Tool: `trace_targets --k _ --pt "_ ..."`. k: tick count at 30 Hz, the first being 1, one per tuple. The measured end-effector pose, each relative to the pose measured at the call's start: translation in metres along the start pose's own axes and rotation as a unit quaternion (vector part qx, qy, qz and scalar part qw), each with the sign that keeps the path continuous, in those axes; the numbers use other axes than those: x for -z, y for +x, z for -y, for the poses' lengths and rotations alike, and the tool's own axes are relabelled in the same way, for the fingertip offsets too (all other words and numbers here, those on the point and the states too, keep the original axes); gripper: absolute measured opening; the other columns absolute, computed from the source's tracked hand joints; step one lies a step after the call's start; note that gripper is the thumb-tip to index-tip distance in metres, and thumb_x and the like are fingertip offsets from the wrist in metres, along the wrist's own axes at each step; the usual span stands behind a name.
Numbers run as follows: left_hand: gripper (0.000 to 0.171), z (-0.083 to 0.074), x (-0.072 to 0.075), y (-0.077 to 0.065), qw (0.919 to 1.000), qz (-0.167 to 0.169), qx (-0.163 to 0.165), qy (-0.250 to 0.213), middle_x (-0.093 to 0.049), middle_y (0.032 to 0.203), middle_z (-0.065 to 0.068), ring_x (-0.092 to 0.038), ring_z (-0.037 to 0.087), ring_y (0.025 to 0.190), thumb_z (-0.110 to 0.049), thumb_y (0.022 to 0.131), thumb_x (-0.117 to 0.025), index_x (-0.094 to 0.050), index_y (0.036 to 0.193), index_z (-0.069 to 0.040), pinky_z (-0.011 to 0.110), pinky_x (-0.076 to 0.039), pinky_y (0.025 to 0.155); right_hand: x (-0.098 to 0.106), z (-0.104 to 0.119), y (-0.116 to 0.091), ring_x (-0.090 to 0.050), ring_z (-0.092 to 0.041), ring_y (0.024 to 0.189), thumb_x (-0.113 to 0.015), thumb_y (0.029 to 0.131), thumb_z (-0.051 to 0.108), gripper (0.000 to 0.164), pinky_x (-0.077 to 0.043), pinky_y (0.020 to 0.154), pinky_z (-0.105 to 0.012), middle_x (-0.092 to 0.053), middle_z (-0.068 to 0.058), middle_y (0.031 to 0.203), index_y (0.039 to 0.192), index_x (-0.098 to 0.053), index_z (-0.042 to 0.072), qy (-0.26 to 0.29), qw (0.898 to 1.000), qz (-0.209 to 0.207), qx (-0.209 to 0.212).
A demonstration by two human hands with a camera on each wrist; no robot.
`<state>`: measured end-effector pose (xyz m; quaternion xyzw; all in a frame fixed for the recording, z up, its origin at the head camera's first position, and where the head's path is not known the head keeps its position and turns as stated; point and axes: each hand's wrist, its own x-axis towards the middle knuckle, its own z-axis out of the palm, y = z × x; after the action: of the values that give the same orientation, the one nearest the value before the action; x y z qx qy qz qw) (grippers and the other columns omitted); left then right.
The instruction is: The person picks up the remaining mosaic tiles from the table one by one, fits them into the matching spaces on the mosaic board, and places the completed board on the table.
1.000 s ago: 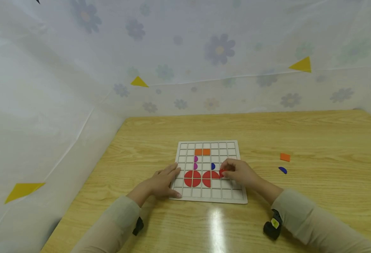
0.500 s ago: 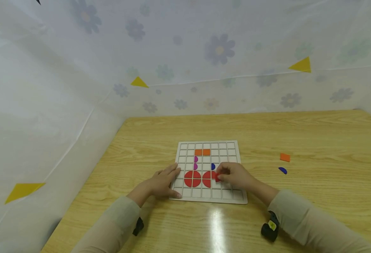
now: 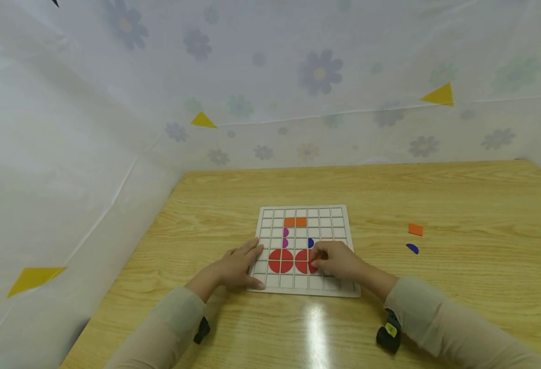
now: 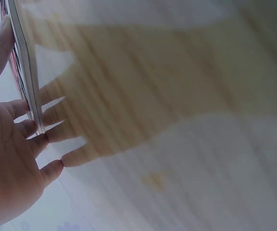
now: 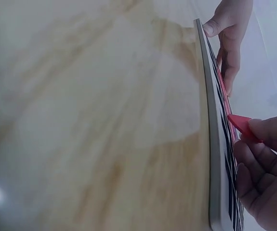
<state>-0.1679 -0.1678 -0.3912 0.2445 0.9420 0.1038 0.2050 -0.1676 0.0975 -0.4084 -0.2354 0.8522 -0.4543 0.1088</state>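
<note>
A white grid board lies on the wooden table. My left hand rests along its left edge, fingers extended, thumb at the near corner. Between thumb and fingers my right hand pinches a red quarter-circle tile, tilted with one corner at the board's surface. It is over the lower right of a partly filled red circle. A full red circle of quarter tiles is to the left. Two orange tiles, two purple half-circles and a blue half-circle sit higher in the grid.
Right of the board, a loose orange tile and a loose blue half-circle lie on the table. A white flower-print sheet with yellow triangles stands behind and to the left.
My right hand has moved left and slightly nearer with the red tile, from the right side of the second red circle to its lower right quarter. The left hand stays put.
</note>
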Motion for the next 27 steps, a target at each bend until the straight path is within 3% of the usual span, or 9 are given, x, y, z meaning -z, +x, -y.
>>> trace_targets --k 16,27 --pt "0.089 0.0002 -0.0003 0.0001 1.0000 -0.003 -0.005 0.004 -0.007 0.143 0.011 -0.005 0.024 0.129 -0.051 0.072 -0.060 -0.020 0.137 -0.006 0.044 -0.013 0.099 -0.0014 -0.0004 0.0020 -0.046 -0.010 0.058 -0.061 0.078 0.007 0.012 -0.041 0.052 -0.024 -0.051 0.006 0.064 0.071 -0.053 0.010 -0.075 0.997 -0.001 0.001" --pt "0.089 -0.0010 0.0012 -0.0011 1.0000 -0.001 -0.002 0.004 -0.007 0.143 0.010 -0.005 0.024 0.129 -0.050 0.072 -0.060 -0.019 0.137 -0.006 0.045 -0.012 0.099 -0.0014 0.0052 0.0044 -0.045 -0.010 0.056 -0.063 0.076 0.006 0.014 -0.040 0.050 -0.024 -0.050 0.005 0.062 0.070 -0.052 0.010 -0.089 0.996 0.007 -0.024"
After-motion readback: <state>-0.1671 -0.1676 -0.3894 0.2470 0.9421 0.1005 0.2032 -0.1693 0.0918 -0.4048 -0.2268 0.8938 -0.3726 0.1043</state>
